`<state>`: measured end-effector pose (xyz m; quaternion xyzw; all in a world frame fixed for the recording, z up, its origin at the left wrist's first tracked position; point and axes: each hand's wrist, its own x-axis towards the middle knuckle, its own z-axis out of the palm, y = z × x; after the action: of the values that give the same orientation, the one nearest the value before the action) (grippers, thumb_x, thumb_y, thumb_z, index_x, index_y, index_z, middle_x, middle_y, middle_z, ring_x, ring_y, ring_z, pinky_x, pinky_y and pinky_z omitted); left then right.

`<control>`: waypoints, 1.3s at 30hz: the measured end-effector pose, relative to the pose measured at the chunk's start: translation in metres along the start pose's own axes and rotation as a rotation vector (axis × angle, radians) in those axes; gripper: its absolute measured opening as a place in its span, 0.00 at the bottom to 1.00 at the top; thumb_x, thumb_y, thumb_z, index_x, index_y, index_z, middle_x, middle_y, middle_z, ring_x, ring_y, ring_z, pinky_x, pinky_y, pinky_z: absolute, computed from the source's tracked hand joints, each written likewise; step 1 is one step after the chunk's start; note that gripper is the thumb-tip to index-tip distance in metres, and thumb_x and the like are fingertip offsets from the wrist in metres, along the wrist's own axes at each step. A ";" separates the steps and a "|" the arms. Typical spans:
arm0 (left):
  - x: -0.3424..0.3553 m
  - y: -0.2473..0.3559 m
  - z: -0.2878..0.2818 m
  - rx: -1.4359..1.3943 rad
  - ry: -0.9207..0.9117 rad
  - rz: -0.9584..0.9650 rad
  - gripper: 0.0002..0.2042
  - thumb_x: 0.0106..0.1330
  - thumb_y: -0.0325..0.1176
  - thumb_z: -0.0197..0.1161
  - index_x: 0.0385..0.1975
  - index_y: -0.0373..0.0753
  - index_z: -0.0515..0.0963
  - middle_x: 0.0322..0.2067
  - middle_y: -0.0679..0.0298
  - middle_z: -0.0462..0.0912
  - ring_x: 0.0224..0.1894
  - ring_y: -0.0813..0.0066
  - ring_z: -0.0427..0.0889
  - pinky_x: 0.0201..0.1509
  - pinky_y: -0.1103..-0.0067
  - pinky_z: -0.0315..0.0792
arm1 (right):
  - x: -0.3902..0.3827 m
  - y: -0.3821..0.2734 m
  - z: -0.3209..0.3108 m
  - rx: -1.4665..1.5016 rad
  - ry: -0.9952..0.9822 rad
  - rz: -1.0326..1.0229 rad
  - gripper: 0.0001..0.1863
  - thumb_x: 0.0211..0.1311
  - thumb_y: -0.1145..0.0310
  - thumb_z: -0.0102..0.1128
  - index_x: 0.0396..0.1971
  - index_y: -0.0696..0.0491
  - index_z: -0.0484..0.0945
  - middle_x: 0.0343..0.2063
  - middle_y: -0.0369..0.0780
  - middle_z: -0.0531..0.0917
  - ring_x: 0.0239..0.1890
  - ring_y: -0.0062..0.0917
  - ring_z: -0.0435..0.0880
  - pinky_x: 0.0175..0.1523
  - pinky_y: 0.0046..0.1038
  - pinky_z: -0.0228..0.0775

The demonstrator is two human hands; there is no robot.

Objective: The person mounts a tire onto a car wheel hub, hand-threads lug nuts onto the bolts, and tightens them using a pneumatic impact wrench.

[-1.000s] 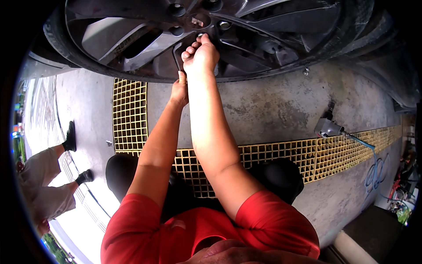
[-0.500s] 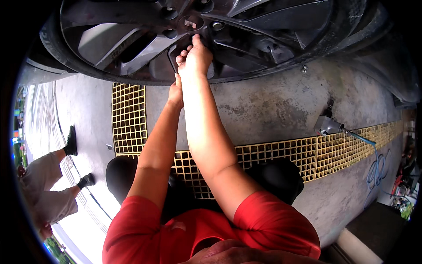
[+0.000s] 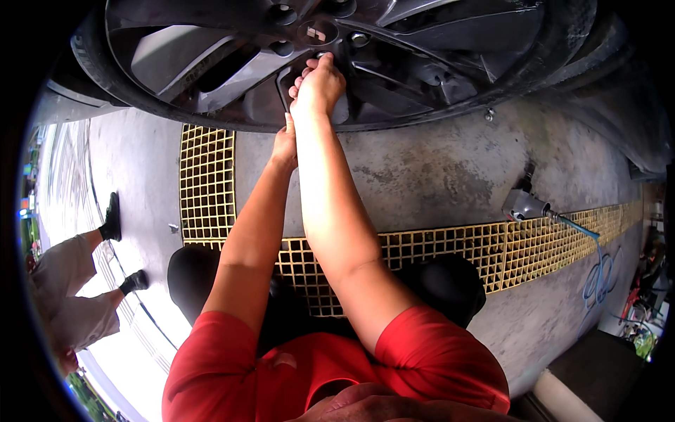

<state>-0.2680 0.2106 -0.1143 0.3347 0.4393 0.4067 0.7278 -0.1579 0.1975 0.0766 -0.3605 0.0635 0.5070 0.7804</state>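
Note:
A dark multi-spoke car wheel point(image 3: 246, 91) with its tyre point(image 3: 176, 116) fills the top of the view. My right hand point(image 3: 320, 90) reaches up to the bolt hole under the round centre cap point(image 3: 317, 32). Its thumb and forefinger pinch a small shiny lug nut point(image 3: 321, 54), mostly covered by the fingertips; the other fingers are curled. Partly behind my right forearm, my left hand point(image 3: 285, 146) grips the tyre's lower edge, thumb in front, its fingers out of sight. Another lug nut point(image 3: 360, 39) sits in the hole right of the cap.
A grey impact wrench point(image 3: 526, 205) with a blue air hose point(image 3: 580, 228) lies at the right, by yellow floor grating point(image 3: 450, 246). A small metal piece point(image 3: 489, 114) lies near the tyre. At the left stands another person in light shorts point(image 3: 70, 267). A dark box point(image 3: 598, 366) is at lower right.
My right fingertips have shifted slightly at the bolt hole, and a shiny bit now shows beside them. The wheel appears a little higher and farther right. My left hand stays at the tyre's edge.

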 end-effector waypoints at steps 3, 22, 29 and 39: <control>-0.007 0.006 0.008 0.034 0.043 -0.014 0.38 0.67 0.60 0.48 0.53 0.20 0.67 0.45 0.53 0.80 0.43 0.67 0.81 0.46 0.72 0.78 | 0.010 0.003 -0.005 0.206 -0.083 0.146 0.19 0.71 0.55 0.45 0.27 0.54 0.70 0.16 0.32 0.66 0.13 0.18 0.62 0.16 0.23 0.54; -0.020 0.014 0.023 0.049 0.108 0.021 0.29 0.69 0.55 0.51 0.44 0.26 0.70 0.36 0.59 0.80 0.36 0.70 0.79 0.44 0.72 0.77 | 0.013 0.015 -0.006 -0.447 0.034 -0.420 0.22 0.71 0.55 0.45 0.26 0.58 0.72 0.20 0.42 0.75 0.20 0.32 0.73 0.25 0.33 0.64; -0.002 0.000 0.013 -0.059 0.114 0.022 0.25 0.66 0.59 0.54 0.33 0.37 0.68 0.19 0.62 0.74 0.16 0.73 0.71 0.18 0.76 0.69 | 0.014 0.002 -0.017 -0.107 -0.143 0.018 0.18 0.69 0.55 0.45 0.22 0.49 0.67 0.13 0.32 0.62 0.13 0.19 0.61 0.16 0.24 0.52; -0.010 0.004 0.016 -0.031 0.147 -0.062 0.26 0.67 0.57 0.55 0.36 0.35 0.64 0.20 0.61 0.71 0.17 0.73 0.69 0.17 0.76 0.65 | 0.021 0.006 -0.017 0.317 -0.422 0.194 0.24 0.73 0.50 0.37 0.22 0.51 0.68 0.15 0.32 0.65 0.13 0.19 0.60 0.17 0.22 0.51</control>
<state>-0.2575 0.2020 -0.1009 0.2789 0.4953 0.4140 0.7110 -0.1478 0.2037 0.0514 -0.1125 0.0124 0.6271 0.7707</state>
